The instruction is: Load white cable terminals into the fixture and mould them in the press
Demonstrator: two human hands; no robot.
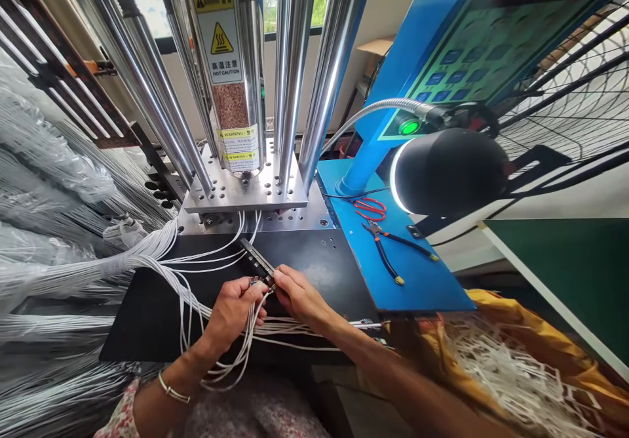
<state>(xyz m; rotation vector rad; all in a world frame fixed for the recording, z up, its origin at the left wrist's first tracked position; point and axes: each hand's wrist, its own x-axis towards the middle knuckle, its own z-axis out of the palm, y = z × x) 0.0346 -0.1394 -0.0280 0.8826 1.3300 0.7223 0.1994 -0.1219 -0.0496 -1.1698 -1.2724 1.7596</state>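
Observation:
My left hand [240,307] is closed around a bundle of thin white cables [248,346], which loop down below it. Small cable ends show at its fingertips, close against a dark slotted metal bar [256,258]. The near end of that bar is gripped by my right hand [298,292], thumb on top. The bar tilts up and away to the left above the black work surface [314,267]. Whether the cable ends sit in the bar's slots I cannot tell. More white cables [206,258] run from the left, some reaching under the machine's metal plate [246,195].
Ahead stands a press with steel columns [334,64] and a hot-caution label [216,38]. On the blue panel [417,280] lie cutting pliers [383,241] and red-handled scissors [371,208]. A lit round lamp [442,172] hangs at right, above a bag of white scraps [506,366].

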